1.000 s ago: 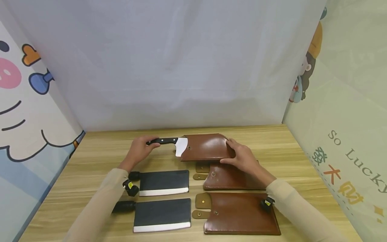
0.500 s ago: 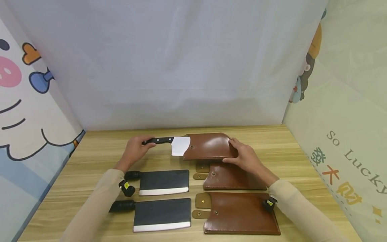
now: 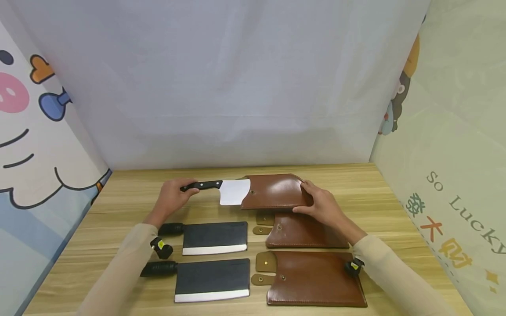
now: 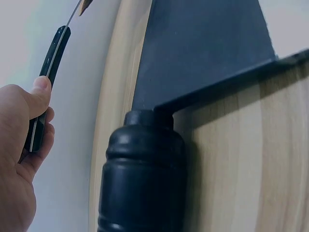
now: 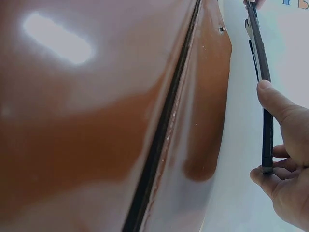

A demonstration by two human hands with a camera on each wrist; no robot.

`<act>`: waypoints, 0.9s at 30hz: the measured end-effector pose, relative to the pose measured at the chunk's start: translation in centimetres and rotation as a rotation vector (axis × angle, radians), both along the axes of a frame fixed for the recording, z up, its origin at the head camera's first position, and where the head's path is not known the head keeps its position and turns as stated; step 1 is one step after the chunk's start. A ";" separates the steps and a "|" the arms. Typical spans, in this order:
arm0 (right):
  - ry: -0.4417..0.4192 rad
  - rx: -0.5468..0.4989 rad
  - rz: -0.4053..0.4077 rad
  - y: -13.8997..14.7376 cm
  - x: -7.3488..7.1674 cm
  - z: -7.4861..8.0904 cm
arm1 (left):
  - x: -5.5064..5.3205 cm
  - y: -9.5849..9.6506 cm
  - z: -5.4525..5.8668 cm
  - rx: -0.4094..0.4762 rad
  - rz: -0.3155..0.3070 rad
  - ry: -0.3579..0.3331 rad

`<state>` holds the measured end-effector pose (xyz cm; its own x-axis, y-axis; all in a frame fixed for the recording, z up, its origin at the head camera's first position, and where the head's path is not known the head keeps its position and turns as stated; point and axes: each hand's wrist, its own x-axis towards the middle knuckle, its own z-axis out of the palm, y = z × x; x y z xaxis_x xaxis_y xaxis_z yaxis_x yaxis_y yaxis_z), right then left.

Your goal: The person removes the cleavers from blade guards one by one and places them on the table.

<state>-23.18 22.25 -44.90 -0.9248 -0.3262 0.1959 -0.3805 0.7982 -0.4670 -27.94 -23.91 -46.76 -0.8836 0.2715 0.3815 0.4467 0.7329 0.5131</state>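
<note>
My left hand (image 3: 172,195) grips the black riveted handle of a cleaver (image 3: 234,192), its thumb along the handle in the left wrist view. Part of the bright blade shows; the rest is hidden inside a brown leather sheath (image 3: 276,191). At the sheath's closed right end, my right hand (image 3: 322,205) holds it between thumb and fingers. Both things are held above the table, over the back edge of a second brown sheath (image 3: 308,230). In the right wrist view the held sheath (image 5: 267,125) appears edge-on.
Two dark cleavers with black handles lie at left, one farther back (image 3: 215,237) and one nearer (image 3: 212,280). A third brown sheath (image 3: 316,278) with tan snap straps lies at front right. A grey curtain (image 3: 237,87) hangs behind the wooden table (image 3: 130,188).
My left hand has moved left with the cleaver, so more of the blade shows outside the sheath. The right hand and the sheath have shifted slightly right.
</note>
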 end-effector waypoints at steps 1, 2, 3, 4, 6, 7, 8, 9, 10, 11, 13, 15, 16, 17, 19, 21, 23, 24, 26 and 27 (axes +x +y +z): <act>0.000 0.000 -0.002 0.0 0.0 0.0 | 0.0 -0.1 0.0 0.001 0.002 -0.005; 0.001 -0.002 -0.004 0.1 0.0 0.0 | 0.0 -0.2 0.0 -0.002 0.003 -0.005; 0.002 -0.003 -0.006 0.1 0.0 0.1 | 0.0 -0.3 0.0 -0.004 0.006 -0.007; 0.002 -0.004 -0.008 0.1 0.1 0.1 | 0.0 -0.4 0.0 -0.004 0.009 -0.004; 0.004 -0.008 -0.011 0.2 0.1 0.1 | 0.0 -0.7 -0.1 -0.005 0.012 0.003; 0.002 -0.010 -0.013 0.2 0.1 0.2 | -0.1 -0.8 -0.1 -0.003 0.012 0.006; 0.000 -0.012 -0.015 0.3 0.1 0.2 | 0.0 -0.9 -0.1 -0.004 0.014 0.009; -0.002 -0.013 -0.017 0.3 0.1 0.2 | 0.0 -1.1 0.0 -0.004 0.015 0.009; -0.003 -0.014 -0.018 0.4 0.2 0.3 | 0.0 -1.2 0.0 -0.004 0.015 0.012; -0.006 -0.014 -0.019 0.4 0.1 0.3 | 0.0 -1.3 0.1 -0.005 0.016 0.011; -0.012 -0.014 -0.023 0.5 0.1 0.3 | 0.1 -1.5 0.1 -0.007 0.019 0.014; -0.011 -0.013 -0.023 0.6 0.1 0.3 | 0.1 -1.7 0.2 -0.010 0.025 0.016; -0.011 -0.012 -0.026 0.7 0.1 0.3 | 0.1 -1.8 0.2 -0.011 0.028 0.019; -0.012 -0.012 -0.027 0.8 0.0 0.3 | 0.2 -1.8 0.2 -0.012 0.032 0.019; -0.005 -0.014 -0.029 0.9 0.0 0.3 | 0.3 -2.0 0.3 -0.009 0.035 0.013; 0.000 -0.016 -0.030 1.1 0.0 0.4 | 0.4 -2.2 0.4 -0.009 0.039 0.009; 0.007 -0.019 -0.032 1.2 0.1 0.4 | 0.4 -2.4 0.4 -0.011 0.041 0.015; 0.008 -0.021 -0.033 1.3 0.1 0.4 | 0.4 -2.5 0.4 -0.010 0.041 0.017; 0.011 -0.025 -0.036 1.4 0.0 0.4 | 0.4 -2.7 0.3 -0.016 0.044 0.028; 0.013 -0.025 -0.038 1.5 0.0 0.4 | 0.4 -2.8 0.3 -0.016 0.045 0.033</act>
